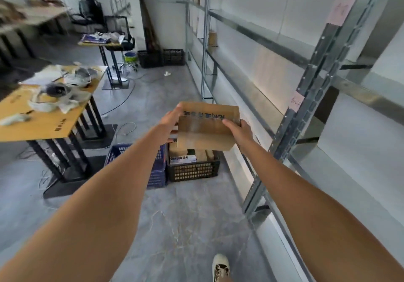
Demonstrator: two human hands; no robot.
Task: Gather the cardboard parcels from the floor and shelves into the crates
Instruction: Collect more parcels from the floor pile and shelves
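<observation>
I hold a brown cardboard parcel (207, 126) with dark print and clear tape out in front of me, above the crates. My left hand (170, 122) grips its left edge and my right hand (238, 130) grips its right edge. Below it on the floor stands a black crate (193, 169) with several cardboard parcels inside. A blue crate (157, 168) stands against its left side, partly hidden by my left forearm. More parcels (213, 38) lean on the far shelves.
A metal shelving rack (306, 98) runs along the right wall. A wooden table (43, 115) with clutter stands at left on black legs. Two more black crates (161, 57) sit at the far wall. Cables lie on the grey floor. My shoe (220, 267) shows at the bottom.
</observation>
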